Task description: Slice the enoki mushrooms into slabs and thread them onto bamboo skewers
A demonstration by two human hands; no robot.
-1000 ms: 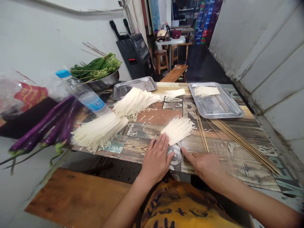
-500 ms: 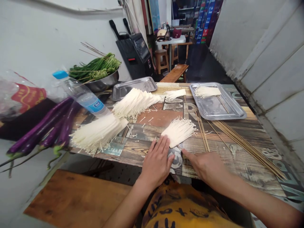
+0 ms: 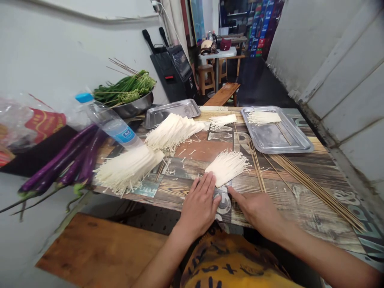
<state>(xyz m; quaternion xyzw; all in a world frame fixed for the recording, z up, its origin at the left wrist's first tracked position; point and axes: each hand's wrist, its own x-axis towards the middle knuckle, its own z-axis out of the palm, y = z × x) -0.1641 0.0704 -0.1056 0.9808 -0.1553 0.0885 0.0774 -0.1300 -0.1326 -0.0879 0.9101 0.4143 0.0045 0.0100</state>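
Enoki bundle [image 3: 228, 166], stringy and fan-shaped, touches the flattened left hand [image 3: 199, 204]; what the curled right hand [image 3: 258, 210] holds is unclear.

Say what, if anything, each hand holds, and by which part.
The left hand grips nothing; it touches the mushroom bunch at its base. The right hand seems to hold a thin stick beside that base, but the grip is hidden.

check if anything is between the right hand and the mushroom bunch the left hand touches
No large obstacle is visible: only what looks like a thin stick shows between the index fingertip of the right hand and the mushroom bunch.
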